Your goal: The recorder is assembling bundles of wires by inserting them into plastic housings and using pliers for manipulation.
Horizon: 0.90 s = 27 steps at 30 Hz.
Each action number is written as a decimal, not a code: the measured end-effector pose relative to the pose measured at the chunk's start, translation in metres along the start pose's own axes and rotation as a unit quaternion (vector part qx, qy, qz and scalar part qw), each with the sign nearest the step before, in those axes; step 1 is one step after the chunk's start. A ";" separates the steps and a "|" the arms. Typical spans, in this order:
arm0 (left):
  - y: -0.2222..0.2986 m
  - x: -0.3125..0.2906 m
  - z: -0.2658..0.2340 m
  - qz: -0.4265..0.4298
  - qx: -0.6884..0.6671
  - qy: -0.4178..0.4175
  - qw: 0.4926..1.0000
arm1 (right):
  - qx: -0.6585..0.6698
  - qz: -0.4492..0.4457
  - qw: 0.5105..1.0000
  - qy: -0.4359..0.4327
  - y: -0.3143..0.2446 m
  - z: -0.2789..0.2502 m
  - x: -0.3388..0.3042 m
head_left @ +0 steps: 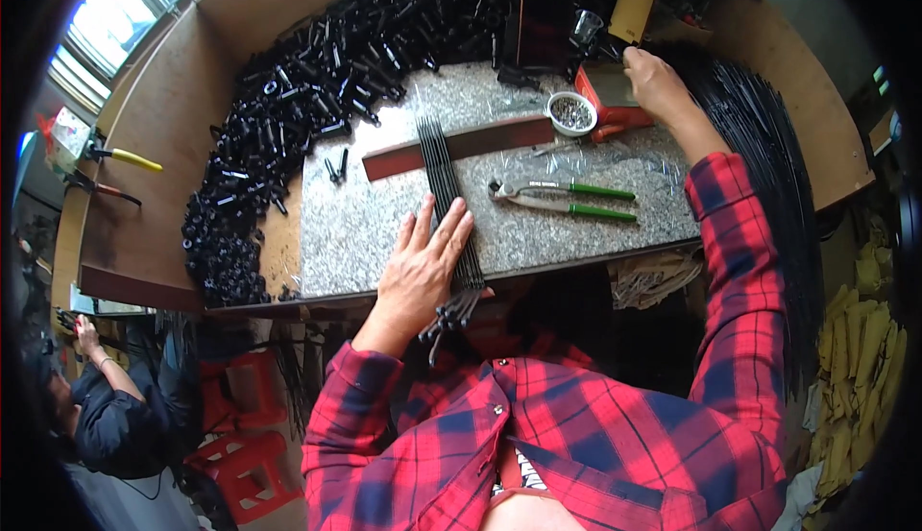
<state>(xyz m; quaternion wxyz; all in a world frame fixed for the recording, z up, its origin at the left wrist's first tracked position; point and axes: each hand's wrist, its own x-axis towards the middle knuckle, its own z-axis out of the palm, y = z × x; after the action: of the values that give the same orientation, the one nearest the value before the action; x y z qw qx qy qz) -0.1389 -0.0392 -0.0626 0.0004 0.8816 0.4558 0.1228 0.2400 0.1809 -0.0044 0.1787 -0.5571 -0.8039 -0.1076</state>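
Left hand (423, 262) — laid flat, fingers spread, palm pressing a bundle of thin black rods (444, 171) against the granite slab (384, 224); nothing gripped. Right hand (655, 84) — reached to the far side, fingers curled over a red box (607, 99); grip itself not clear. Rods run from the slab's near edge, ends overhanging, under a dark red bar (461, 145). Green-handled pliers (562, 198) just right of the rods. Small white bowl (571, 113) beside the box. Heap of black caps (288, 118) banked along the table (173, 128) at left.
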 end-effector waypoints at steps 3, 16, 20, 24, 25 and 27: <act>0.002 -0.001 -0.002 -0.007 -0.008 -0.006 1.000 | 0.089 -0.120 0.983 0.104 -0.059 -0.005 -0.002; 0.008 0.004 -0.008 -0.021 -0.004 -0.036 0.999 | 0.027 -0.284 0.958 -0.017 -0.174 0.043 0.007; 0.006 0.003 -0.007 -0.022 -0.001 -0.037 0.999 | 0.029 -0.270 0.962 -0.030 -0.177 0.043 0.008; 0.008 0.004 -0.007 -0.023 0.001 -0.037 0.999 | 0.045 -0.261 0.963 -0.040 -0.177 0.045 0.010; 0.008 0.003 -0.008 -0.025 -0.001 -0.038 0.999 | 0.046 -0.261 0.963 -0.039 -0.177 0.046 0.011; 0.008 0.004 -0.008 -0.025 0.001 -0.037 0.999 | 0.046 -0.268 0.962 -0.031 -0.176 0.047 0.011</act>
<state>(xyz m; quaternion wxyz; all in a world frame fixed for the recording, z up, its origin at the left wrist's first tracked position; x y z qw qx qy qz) -0.1319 -0.0413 -0.0531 0.0197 0.8739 0.4774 0.0892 0.0642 0.1451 -0.0387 0.1437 -0.3155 -0.9329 -0.0974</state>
